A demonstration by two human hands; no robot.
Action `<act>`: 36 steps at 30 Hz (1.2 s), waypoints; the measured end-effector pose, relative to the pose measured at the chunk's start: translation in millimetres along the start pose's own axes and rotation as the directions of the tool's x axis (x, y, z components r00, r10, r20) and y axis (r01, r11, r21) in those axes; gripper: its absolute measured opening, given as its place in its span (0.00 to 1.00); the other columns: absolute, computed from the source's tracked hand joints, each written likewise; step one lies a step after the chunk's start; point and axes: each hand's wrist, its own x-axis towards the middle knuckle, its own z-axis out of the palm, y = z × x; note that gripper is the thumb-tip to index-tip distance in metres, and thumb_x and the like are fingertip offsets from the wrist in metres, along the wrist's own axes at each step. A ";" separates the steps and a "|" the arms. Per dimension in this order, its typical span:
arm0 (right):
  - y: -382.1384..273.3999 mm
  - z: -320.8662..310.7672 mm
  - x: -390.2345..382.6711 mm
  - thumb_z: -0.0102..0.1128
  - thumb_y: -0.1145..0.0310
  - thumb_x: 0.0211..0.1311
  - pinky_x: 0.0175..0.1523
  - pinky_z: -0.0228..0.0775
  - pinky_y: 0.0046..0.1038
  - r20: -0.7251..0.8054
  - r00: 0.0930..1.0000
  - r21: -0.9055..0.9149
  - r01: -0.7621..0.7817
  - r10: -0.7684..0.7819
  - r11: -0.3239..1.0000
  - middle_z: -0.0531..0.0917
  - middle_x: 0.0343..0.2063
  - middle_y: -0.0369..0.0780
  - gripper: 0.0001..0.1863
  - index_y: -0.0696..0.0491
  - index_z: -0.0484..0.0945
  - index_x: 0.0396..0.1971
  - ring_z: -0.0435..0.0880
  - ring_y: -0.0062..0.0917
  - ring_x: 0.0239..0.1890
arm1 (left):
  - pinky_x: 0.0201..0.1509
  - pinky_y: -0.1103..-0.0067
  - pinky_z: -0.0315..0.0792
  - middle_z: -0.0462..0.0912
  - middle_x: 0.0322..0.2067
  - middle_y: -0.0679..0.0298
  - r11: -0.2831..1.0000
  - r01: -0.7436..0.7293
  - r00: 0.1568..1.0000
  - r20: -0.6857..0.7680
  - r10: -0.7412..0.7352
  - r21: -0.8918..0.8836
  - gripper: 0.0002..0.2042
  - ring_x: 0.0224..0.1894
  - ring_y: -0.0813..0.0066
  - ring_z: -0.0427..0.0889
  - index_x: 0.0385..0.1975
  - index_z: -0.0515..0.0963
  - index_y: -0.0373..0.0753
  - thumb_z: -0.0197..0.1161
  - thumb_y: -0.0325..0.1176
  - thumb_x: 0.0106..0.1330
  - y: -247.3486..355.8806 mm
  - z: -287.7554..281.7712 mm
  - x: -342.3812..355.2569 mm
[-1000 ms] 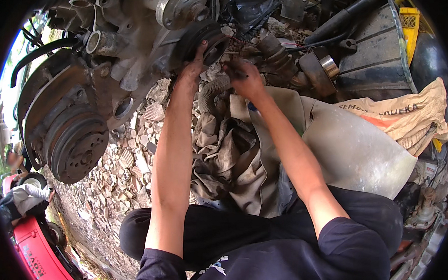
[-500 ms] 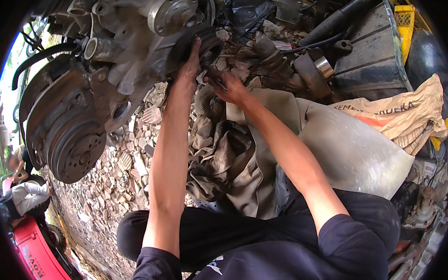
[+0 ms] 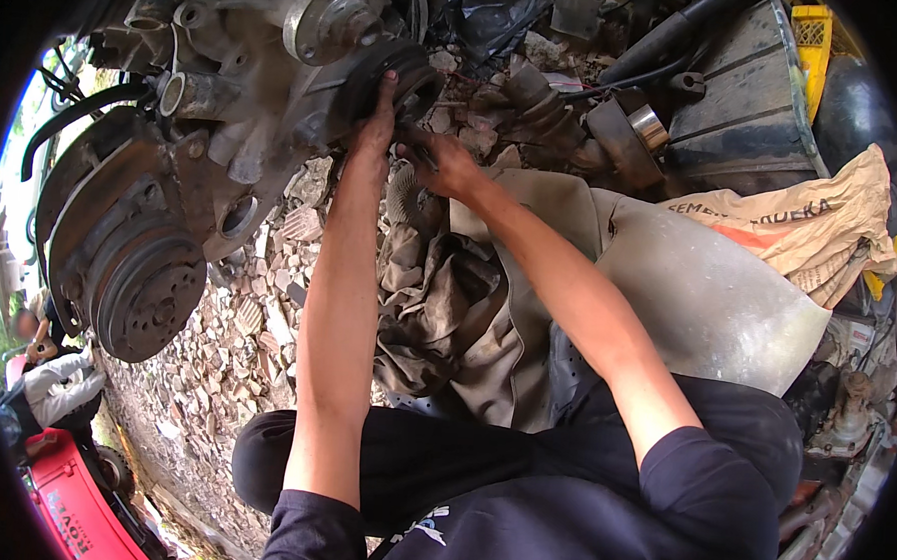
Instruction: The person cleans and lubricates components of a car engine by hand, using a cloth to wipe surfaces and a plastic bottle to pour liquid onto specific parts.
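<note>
Head view: dark pulley sits at the engine's edge, just up-left of the right hand. Left hand is nearer, thumb against the rim, other fingers hidden. Right fingers look curled, can't tell from here if they're pinching anything.

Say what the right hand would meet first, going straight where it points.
The right hand would probably meet the lower edge of the dark wheel, which the left hand is touching; depth is unclear.

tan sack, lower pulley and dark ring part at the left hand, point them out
Tan sack point(image 3: 829, 235), head view, crumpled middle.
Lower pulley point(image 3: 159, 309), head view, round face.
Dark ring part point(image 3: 363, 82), head view, left side of rim.
</note>
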 end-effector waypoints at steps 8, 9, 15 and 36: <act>8.3 29.3 -5.6 0.57 0.59 0.62 0.53 0.71 0.39 -0.076 0.955 -0.018 0.286 -0.286 0.958 0.82 0.43 0.46 0.16 0.49 0.79 0.46 0.80 0.42 0.46 | 0.68 0.59 0.51 0.56 0.66 0.49 0.994 -0.104 0.987 -0.123 0.108 0.035 0.58 0.68 0.57 0.56 0.67 0.56 0.34 0.56 0.78 0.45 -6.5 -6.2 0.6; 11.9 18.3 3.4 0.57 0.60 0.62 0.53 0.71 0.39 -0.106 0.975 -0.051 0.191 -0.195 0.980 0.82 0.43 0.47 0.15 0.50 0.79 0.46 0.80 0.42 0.45 | 0.68 0.59 0.51 0.57 0.66 0.49 0.993 -0.100 0.986 -0.131 0.107 0.058 0.58 0.68 0.57 0.57 0.66 0.56 0.33 0.56 0.78 0.44 -6.1 -6.2 0.4; 12.7 37.1 -9.2 0.55 0.65 0.61 0.49 0.72 0.39 -0.092 0.921 -0.090 0.370 -0.377 0.925 0.83 0.38 0.48 0.17 0.49 0.76 0.51 0.81 0.44 0.43 | 0.66 0.69 0.58 0.63 0.63 0.43 0.999 0.037 0.990 -0.136 -0.035 0.011 0.59 0.65 0.55 0.63 0.61 0.61 0.22 0.55 0.78 0.45 4.6 5.9 -12.5; 10.1 21.9 -6.7 0.60 0.60 0.61 0.48 0.73 0.35 -0.131 0.981 -0.152 0.123 -0.143 0.981 0.83 0.38 0.47 0.15 0.52 0.80 0.44 0.82 0.41 0.42 | 0.67 0.71 0.55 0.64 0.63 0.46 0.990 -0.011 0.985 -0.169 0.035 0.139 0.56 0.66 0.57 0.63 0.61 0.63 0.25 0.53 0.77 0.48 11.2 10.1 -32.0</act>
